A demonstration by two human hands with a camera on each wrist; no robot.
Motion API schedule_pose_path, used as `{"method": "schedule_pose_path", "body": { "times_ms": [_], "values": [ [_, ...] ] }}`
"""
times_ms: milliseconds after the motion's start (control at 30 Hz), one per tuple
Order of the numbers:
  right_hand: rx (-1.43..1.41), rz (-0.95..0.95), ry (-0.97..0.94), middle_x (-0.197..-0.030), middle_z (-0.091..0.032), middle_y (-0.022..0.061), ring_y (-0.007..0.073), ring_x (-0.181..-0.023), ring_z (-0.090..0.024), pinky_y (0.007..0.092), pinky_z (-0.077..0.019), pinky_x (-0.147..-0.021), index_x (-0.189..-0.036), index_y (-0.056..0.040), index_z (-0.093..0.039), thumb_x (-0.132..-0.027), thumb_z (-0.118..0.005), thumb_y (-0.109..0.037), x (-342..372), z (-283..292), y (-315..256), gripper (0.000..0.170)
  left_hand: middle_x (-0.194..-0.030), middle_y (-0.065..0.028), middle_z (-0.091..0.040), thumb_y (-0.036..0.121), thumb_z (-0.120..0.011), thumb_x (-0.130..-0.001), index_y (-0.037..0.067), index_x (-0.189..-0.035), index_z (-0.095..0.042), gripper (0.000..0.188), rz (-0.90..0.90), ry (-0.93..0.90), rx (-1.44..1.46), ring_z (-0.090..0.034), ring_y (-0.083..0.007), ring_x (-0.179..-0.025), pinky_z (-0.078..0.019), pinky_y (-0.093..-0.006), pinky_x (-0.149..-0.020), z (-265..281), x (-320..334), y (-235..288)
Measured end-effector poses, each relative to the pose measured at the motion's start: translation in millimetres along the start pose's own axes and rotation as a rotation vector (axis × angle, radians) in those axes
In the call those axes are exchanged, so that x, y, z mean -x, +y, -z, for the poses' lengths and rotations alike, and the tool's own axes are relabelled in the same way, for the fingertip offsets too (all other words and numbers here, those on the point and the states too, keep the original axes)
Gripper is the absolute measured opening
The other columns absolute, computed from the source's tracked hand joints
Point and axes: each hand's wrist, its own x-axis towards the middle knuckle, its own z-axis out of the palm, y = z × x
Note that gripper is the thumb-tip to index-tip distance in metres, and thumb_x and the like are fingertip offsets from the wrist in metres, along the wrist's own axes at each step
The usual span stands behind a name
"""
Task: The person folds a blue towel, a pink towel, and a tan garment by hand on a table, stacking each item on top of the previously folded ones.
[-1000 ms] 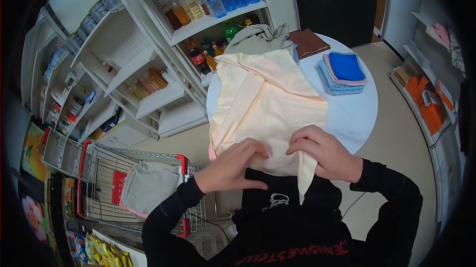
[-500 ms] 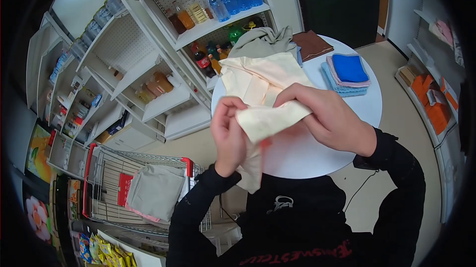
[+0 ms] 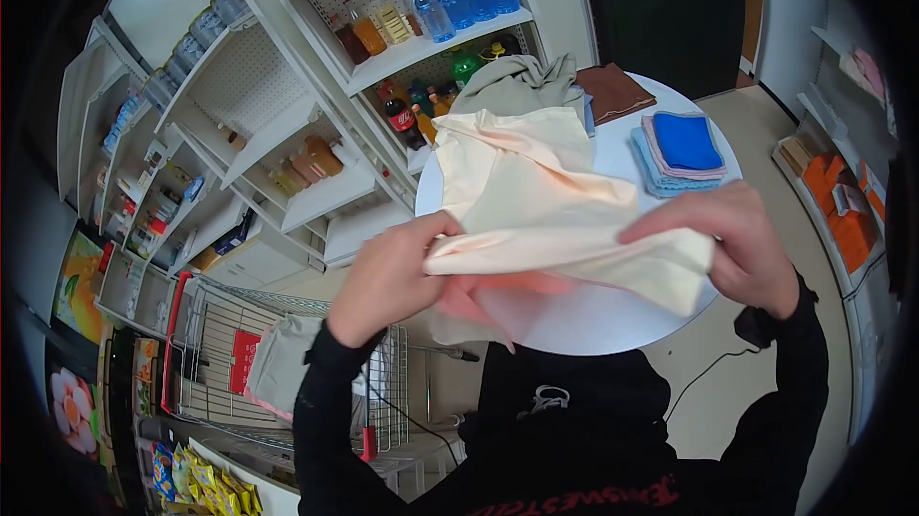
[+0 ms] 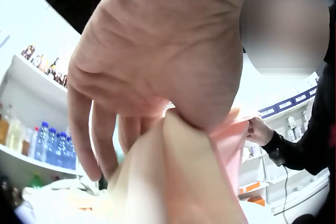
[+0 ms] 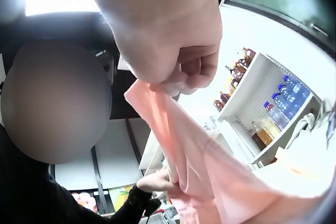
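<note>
A cream cloth with a pink underside (image 3: 546, 253) is stretched between both hands above the front of the round white table (image 3: 574, 325); its far part lies on the table. The left hand (image 3: 392, 272) pinches its left edge, thumb against fingers. At the right end, the right hand (image 3: 732, 243) grips a corner. In the left wrist view the cloth (image 4: 184, 166) hangs from between thumb and palm of the left hand (image 4: 163, 50). The right wrist view shows the right hand (image 5: 173, 40) with curled fingers pinching the pink side (image 5: 194, 155).
A grey-green cloth (image 3: 522, 85) and a brown cloth (image 3: 617, 95) lie at the table's back. Right of them sits a folded stack with a blue top (image 3: 684, 141). A shopping cart (image 3: 206, 363) holding folded cloth stands at left, bottle shelves (image 3: 383, 61) behind.
The hands have gathered up the cloth's near edge, lifted it, and moved apart, pulling it wide. Its pink underside now shows below the raised edge.
</note>
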Motion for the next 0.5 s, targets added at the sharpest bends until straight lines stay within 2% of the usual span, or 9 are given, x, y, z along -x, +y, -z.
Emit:
{"method": "schedule_pose_path", "body": {
  "times_ms": [67,133,167,200,267,300,367,433,500],
  "values": [
    [-0.046,-0.12,0.016,-0.104,-0.081,0.0129,0.0226,-0.09,-0.08,0.03,-0.0607,-0.081,-0.111,-0.0019,-0.078,-0.091,-0.059,0.002,17.7,11.8,-4.9,0.028,-0.094,-0.0176,-0.073,0.009,-0.07,-0.083,0.01,-0.113,-0.07,0.03,-0.028,0.016,-0.047,-0.073,-0.0382,-0.089,-0.0548,-0.0417,-0.076,26.3,14.4,-12.0],
    [-0.073,-0.115,0.038,-0.1,-0.081,0.0124,0.0231,-0.086,-0.08,0.0309,-0.0614,-0.08,-0.114,-0.0011,-0.076,-0.093,-0.059,0.0,34.4,28.4,-6.7,0.027,-0.094,-0.0159,-0.073,0.01,-0.065,-0.091,0.009,-0.12,-0.069,0.029,0.087,-0.265,-0.221,-0.072,-0.0381,-0.087,-0.0552,-0.0415,-0.075,48.6,24.7,-27.4],
    [-0.099,-0.116,0.072,-0.096,-0.08,0.0119,0.0237,-0.081,-0.079,0.0319,-0.0622,-0.08,-0.117,-0.0004,-0.074,-0.094,-0.06,-0.001,44.2,35.0,-2.8,0.027,-0.094,-0.0159,-0.073,0.01,-0.065,-0.091,0.009,-0.12,-0.069,0.029,0.089,-0.267,-0.22,-0.072,-0.0381,-0.087,-0.0552,-0.0415,-0.075,57.9,28.6,-32.3],
    [-0.1,-0.118,0.072,-0.096,-0.08,0.0119,0.0237,-0.081,-0.079,0.0319,-0.0622,-0.08,-0.117,-0.0004,-0.074,-0.094,-0.06,-0.001,57.1,40.4,9.1,0.027,-0.095,-0.0156,-0.074,0.011,-0.063,-0.094,0.009,-0.119,-0.069,0.026,0.077,-0.36,-0.154,-0.072,-0.039,-0.088,-0.0551,-0.0427,-0.075,65.9,32.4,-36.3],
    [0.057,-0.233,0.334,-0.088,-0.076,0.0097,0.0223,-0.07,-0.078,0.0293,-0.0617,-0.067,-0.126,-0.0008,-0.068,-0.102,-0.059,-0.01,79.4,43.6,37.7,0.027,-0.097,-0.0149,-0.075,0.013,-0.059,-0.098,0.009,-0.117,-0.068,0.021,0.042,-0.539,-0.031,-0.071,-0.0408,-0.091,-0.0549,-0.0451,-0.076,80.3,33.6,-44.0],
    [0.069,-0.224,0.346,-0.088,-0.076,0.0097,0.0223,-0.07,-0.078,0.0293,-0.0617,-0.067,-0.126,-0.0008,-0.068,-0.102,-0.059,-0.01,74.0,47.9,49.9,0.027,-0.097,-0.0149,-0.075,0.013,-0.059,-0.098,0.009,-0.117,-0.068,0.021,0.029,-0.528,-0.04,-0.071,-0.0408,-0.091,-0.0549,-0.0451,-0.076,87.7,27.9,-46.9],
    [-0.152,-0.596,0.265,-0.09,-0.073,0.007,0.0149,-0.057,-0.07,0.0223,-0.0547,-0.051,-0.133,-0.0017,-0.064,-0.108,-0.056,-0.018,43.5,68.8,81.0,0.031,-0.099,-0.0209,-0.073,0.01,-0.053,-0.104,0.005,-0.117,-0.066,0.019,0.22,-0.324,0.105,-0.069,-0.044,-0.092,-0.0544,-0.0453,-0.078,100.7,15.2,-50.6],
    [-0.173,-0.579,0.201,-0.094,-0.074,0.0093,0.0135,-0.061,-0.074,0.0202,-0.0552,-0.048,-0.144,-0.0039,-0.056,-0.111,-0.055,-0.021,-16.6,73.4,96.4,0.038,-0.096,-0.0264,-0.07,0.01,-0.051,-0.106,0.003,-0.118,-0.063,0.019,-0.146,0.22,-0.088,-0.069,-0.0472,-0.092,-0.0542,-0.0471,-0.078,101.8,-23.8,-77.0],
    [-0.2,-0.517,0.288,-0.117,-0.075,0.0133,0.0189,-0.087,-0.08,0.0271,-0.0615,-0.055,-0.153,-0.0085,-0.05,-0.111,-0.056,-0.035,-76.5,85.4,105.9,0.05,-0.097,-0.0273,-0.07,0.01,-0.051,-0.106,0.004,-0.12,-0.062,0.019,-0.167,0.573,-0.223,-0.069,-0.0484,-0.094,-0.0541,-0.049,-0.08,117.5,-66.2,-90.9]
  ]
}}
